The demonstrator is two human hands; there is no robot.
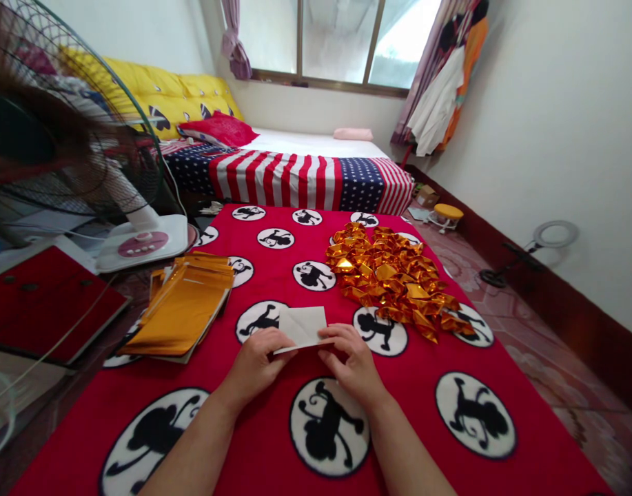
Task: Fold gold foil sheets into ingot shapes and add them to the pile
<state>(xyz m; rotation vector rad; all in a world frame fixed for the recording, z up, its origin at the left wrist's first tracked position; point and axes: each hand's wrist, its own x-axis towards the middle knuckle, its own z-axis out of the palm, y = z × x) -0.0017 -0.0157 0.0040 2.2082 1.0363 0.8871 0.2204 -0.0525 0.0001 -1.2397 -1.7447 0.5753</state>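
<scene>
A sheet of paper [302, 326], pale side up, is between my hands near the middle of the red cloth [398, 386] with black monkey prints. My left hand [258, 358] pinches its lower left corner, and my right hand [349, 355] grips its lower right edge. To the left lies a stack of orange-gold foil sheets [184, 310], fanned unevenly. Right of my hands, a heap of folded shiny orange-gold foil pieces [393, 275] spreads over the cloth.
A fan [143, 241] stands at the left, its blades blurred, beside a red panel [47, 293]. Behind the cloth is a bed [295, 180] with a flag-patterned cover. On the right floor are a yellow stool [449, 211] and a ring light [556, 234].
</scene>
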